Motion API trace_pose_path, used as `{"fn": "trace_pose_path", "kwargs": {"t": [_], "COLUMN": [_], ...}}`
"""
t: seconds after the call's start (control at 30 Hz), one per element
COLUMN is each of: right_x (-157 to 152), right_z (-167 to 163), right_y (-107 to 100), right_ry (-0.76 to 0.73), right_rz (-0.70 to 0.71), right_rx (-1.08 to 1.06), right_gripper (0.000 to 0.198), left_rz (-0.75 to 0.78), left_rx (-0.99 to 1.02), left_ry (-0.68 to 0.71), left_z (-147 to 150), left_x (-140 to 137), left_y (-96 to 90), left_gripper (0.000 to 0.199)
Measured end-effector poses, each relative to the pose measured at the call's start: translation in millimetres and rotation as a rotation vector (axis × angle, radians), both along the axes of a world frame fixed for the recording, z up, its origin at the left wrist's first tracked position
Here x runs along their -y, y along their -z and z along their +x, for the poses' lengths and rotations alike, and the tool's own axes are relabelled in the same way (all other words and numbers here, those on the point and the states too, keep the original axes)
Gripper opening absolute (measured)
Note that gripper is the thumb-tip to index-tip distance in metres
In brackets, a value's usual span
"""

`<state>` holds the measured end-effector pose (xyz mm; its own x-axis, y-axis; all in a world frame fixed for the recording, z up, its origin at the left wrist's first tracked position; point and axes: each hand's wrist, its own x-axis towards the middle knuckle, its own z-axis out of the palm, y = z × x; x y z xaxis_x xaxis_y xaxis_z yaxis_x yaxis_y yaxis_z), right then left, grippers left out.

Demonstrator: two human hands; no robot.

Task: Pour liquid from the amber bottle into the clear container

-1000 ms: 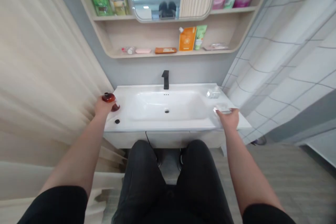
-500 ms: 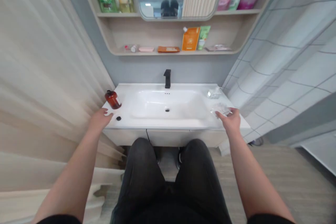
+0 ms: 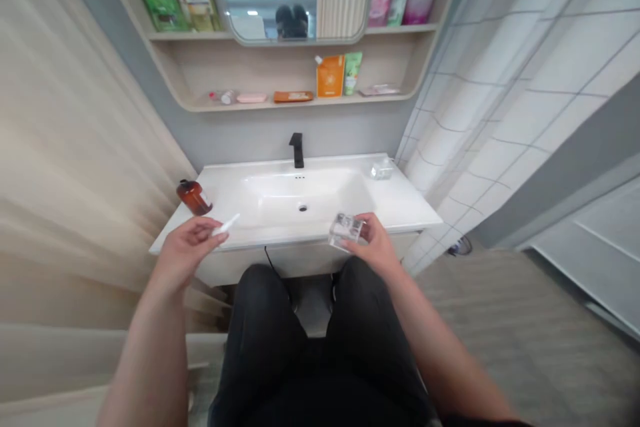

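Between the thumb and fingers of my left hand [image 3: 193, 243] is a slim white object [image 3: 227, 224], tapered at one end; its exact kind I cannot make out. Behind that hand, a brown bottle [image 3: 194, 197] with a pale label stands uncapped-looking or dark-topped at the left end of the counter. My right hand [image 3: 373, 243] grips a small clear plastic box [image 3: 346, 230] by its right side, holding it above the front edge of the sink. What the box contains, if anything, is unclear.
The white washbasin [image 3: 270, 233] has a black tap [image 3: 297, 150] at the back. A clear container [image 3: 381, 169] stands on its right rear corner. Above hangs a shelf unit [image 3: 195, 105] with an orange pouch [image 3: 330, 77], a green tube [image 3: 353, 73] and several bottles. Curtains flank both sides.
My right hand has brought the clear box left and nearer to me. My left hand has moved inward and now holds the white object. The view has turned slightly right.
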<state>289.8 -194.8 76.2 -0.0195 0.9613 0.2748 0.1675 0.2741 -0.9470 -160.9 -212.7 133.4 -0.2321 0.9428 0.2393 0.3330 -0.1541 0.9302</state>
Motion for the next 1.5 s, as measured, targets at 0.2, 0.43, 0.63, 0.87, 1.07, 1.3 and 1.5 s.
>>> {"fn": "trace_pose_path", "kwargs": {"t": [0.2,0.43,0.63,0.87,1.07,1.3,1.5], "right_x": [35.7,51.7,56.4,62.3,64.2,67.3,67.7], "right_z": [-50.4,-70.5,-77.5,-73.4,-70.7,-66.9,-67.4], "right_y": [-4.0,-6.1,-10.2,-22.5,-26.3,-25.9,-27.5], "right_ry": [-0.169,-0.155,-0.149,-0.118,-0.136,-0.157,-0.164], "right_rz": [-0.031,-0.011,0.035,0.016,-0.025,-0.023,-0.02], "right_rx": [-0.093,-0.019,0.033,0.024,-0.033,-0.023,-0.017], "right_gripper": [0.065,0.065,0.06,0.062,0.057,0.06,0.059], "left_rz": [0.095,-0.013,0.015,0.217,0.214,0.25,0.259], "left_rx": [0.009,-0.302,-0.521,-0.267,-0.159,-0.373,-0.432], "left_ry": [0.358,0.497,0.646,0.433,0.482,0.621,0.589], "left_z": [117.9,138.3,161.9,173.0,179.0,160.8,161.1], "left_x": [37.4,18.5,17.6,35.9,42.5,39.0,43.3], "left_y": [-63.6,-91.5,-76.5,-12.4,7.5,-14.4,-24.1], "left_gripper": [0.041,0.029,0.022,0.052,0.051,0.05,0.05]}}
